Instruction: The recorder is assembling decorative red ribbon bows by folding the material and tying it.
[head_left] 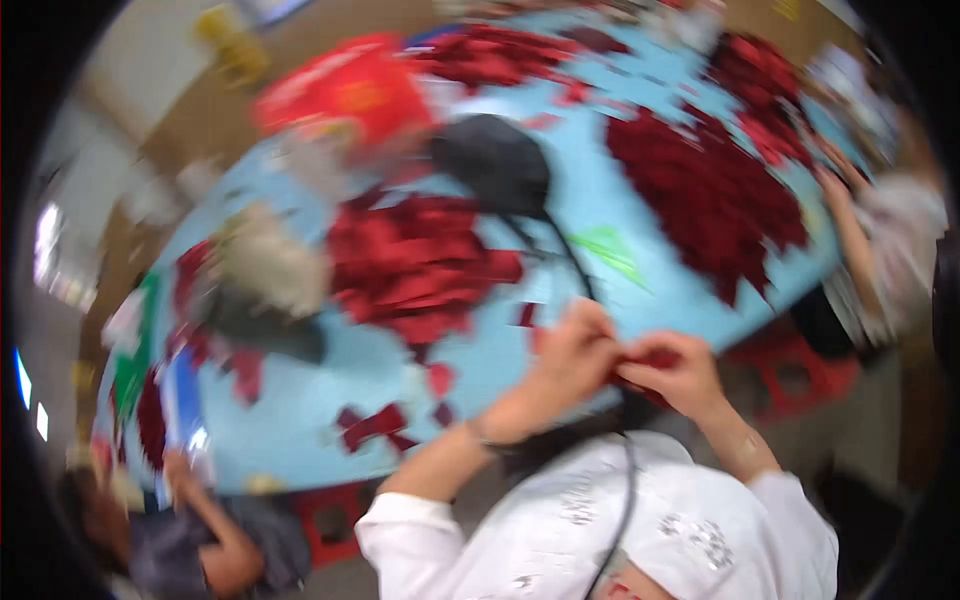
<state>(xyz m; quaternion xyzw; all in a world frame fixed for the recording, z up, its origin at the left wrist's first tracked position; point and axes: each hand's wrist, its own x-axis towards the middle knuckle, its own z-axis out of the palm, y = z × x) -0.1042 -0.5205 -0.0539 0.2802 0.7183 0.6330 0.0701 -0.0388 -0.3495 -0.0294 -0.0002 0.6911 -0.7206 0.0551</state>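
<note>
My left hand (575, 345) and my right hand (688, 375) meet in front of my chest, just off the table's near edge. The fingers of both are closed in a pinch on a small dark red fabric piece (655, 397). Most of that piece is hidden by my fingers. Nearest on the table, to the left, lie loose red pieces (375, 427). Beyond them is a heap of red fabric pieces (405, 260). A larger dark red heap (700, 195) spreads at the right.
On the light blue table (300, 430) rest a dark rounded object (495, 160), a red bag (350, 90) and a bright green piece (612, 252). A black cable (570, 255) runs toward me. Another person's arms (850, 220) reach in at right; another person (215, 540) sits at lower left.
</note>
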